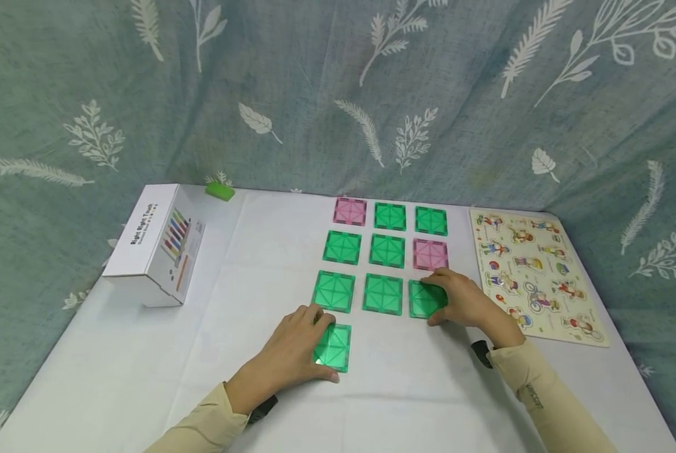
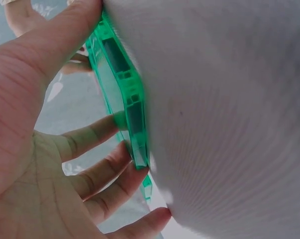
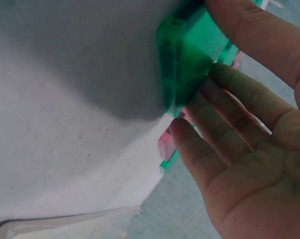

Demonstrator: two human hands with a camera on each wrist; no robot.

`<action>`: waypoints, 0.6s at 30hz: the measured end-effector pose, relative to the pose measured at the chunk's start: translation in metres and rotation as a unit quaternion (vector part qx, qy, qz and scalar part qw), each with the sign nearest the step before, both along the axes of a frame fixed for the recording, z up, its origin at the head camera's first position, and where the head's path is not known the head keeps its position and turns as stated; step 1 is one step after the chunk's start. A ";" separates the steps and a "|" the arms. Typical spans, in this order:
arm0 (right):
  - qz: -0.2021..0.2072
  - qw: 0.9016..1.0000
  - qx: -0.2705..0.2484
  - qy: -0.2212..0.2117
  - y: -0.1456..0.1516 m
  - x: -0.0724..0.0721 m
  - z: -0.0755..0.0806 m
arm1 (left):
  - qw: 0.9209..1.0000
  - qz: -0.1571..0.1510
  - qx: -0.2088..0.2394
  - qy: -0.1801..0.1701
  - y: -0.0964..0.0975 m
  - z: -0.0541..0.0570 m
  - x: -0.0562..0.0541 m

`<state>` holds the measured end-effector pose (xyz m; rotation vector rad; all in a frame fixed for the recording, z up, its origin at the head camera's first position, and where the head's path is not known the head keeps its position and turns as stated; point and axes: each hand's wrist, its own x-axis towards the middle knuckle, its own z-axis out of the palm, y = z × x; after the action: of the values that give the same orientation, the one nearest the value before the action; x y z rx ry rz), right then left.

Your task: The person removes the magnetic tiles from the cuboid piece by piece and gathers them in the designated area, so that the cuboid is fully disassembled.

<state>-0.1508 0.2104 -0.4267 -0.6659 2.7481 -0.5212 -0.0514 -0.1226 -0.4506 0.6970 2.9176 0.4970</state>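
Observation:
Square translucent green and pink tiles lie in rows on the white table. My left hand (image 1: 295, 346) spans the front-left green tile (image 1: 334, 348), with the thumb at its near edge and fingertips at its far edge. Seen from the left wrist, this green tile (image 2: 121, 84) lies flat against the cloth between thumb and fingers. At the right end of the row behind, my right hand (image 1: 459, 299) grips another green tile (image 1: 425, 301) by its far and near edges. In the right wrist view, thumb and fingers border that green tile (image 3: 189, 57).
Behind the hands lie several more green tiles (image 1: 383, 294) and two pink tiles (image 1: 350, 211), (image 1: 431, 254). A white box (image 1: 156, 245) stands at the left, a small green block (image 1: 220, 191) behind it. A picture board (image 1: 532, 277) lies at the right. Patterned cloth (image 1: 315, 94) hangs behind.

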 end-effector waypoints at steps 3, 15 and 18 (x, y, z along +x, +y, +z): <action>-0.006 1.000 -0.003 -0.007 0.002 0.000 0.000 | 1.000 0.000 0.001 -0.006 0.001 -0.001 0.001; -0.009 1.000 -0.016 -0.005 0.008 0.008 0.003 | 1.000 0.000 0.012 -0.011 -0.001 0.004 0.000; -0.023 0.999 -0.039 0.008 0.015 0.014 0.007 | 0.997 0.031 0.056 -0.042 -0.011 0.016 -0.002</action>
<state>-0.1366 0.2255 -0.4195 -0.6277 2.7756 -0.6394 -0.0538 -0.1332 -0.4342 0.5829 2.8577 0.6851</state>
